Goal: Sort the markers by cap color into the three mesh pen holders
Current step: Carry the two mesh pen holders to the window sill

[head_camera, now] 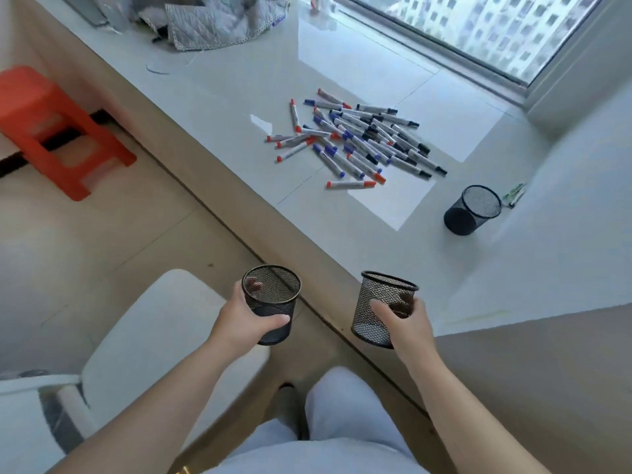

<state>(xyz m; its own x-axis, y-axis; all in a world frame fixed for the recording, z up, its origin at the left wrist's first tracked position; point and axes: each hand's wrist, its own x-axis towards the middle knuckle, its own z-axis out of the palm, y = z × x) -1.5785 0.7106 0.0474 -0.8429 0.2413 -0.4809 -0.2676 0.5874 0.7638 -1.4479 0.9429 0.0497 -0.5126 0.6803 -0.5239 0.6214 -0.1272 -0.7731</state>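
White sill (239, 80); jumbled red-, blue-, black-capped markers (355, 142)

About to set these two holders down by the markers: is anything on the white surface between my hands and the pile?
Nothing visible. The left hand and right hand each hold a mesh holder, and the white surface toward the marker pile shows bare. The third holder stands off to the right, outside that path.

Tiled ledge (342, 63): marker pile (359, 138), mesh holder (472, 210), quilted cloth (219, 22).
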